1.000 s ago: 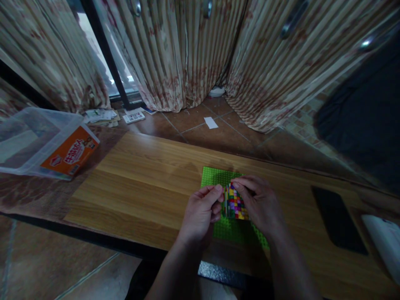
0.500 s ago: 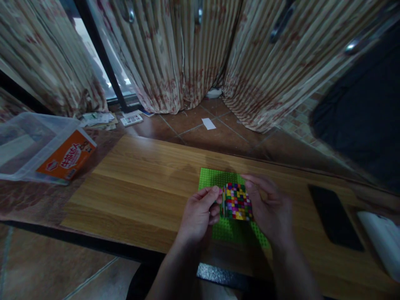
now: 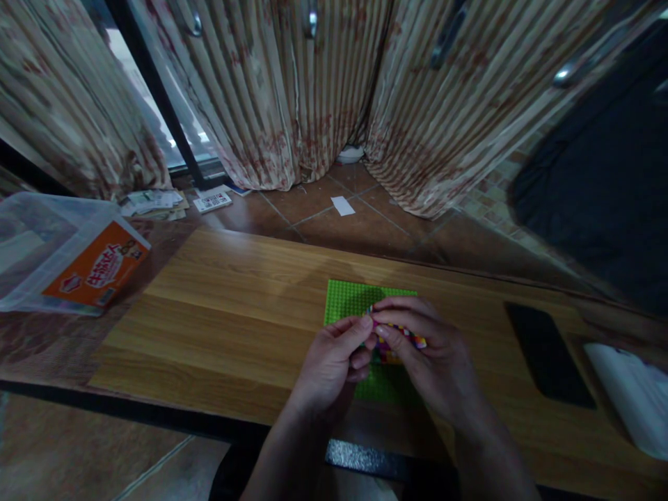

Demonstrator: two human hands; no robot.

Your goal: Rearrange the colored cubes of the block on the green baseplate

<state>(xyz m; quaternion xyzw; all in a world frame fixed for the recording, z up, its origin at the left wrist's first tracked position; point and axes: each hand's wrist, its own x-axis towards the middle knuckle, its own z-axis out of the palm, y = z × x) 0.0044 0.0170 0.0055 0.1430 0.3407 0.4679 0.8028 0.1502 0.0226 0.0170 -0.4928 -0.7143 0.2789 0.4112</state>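
Note:
A block of small multicoloured toy bricks (image 3: 389, 357) stands on a bright green studded baseplate (image 3: 342, 298); much of it is hidden under my fingers. At its left edge, the thumb and bent fingers of my left hand (image 3: 326, 362) pinch a tiny pink toy brick (image 3: 374, 324). My right hand (image 3: 441, 348) reaches across the top of the block. Its thumb and forefinger close on the same pink brick, against the left fingertips.
The wooden table (image 3: 224, 313) bears a dark flat phone-like slab (image 3: 547, 353) and a white object (image 3: 626, 396) on the right. On the left stands a clear plastic tub (image 3: 67, 223) with an orange label. Curtains (image 3: 250, 90) hang beyond, and a dark cloth shape (image 3: 595, 174) fills the upper right.
My right hand has moved left from the block's right side, over its top, to meet the left fingertips at the pink brick. The view has shifted slightly.

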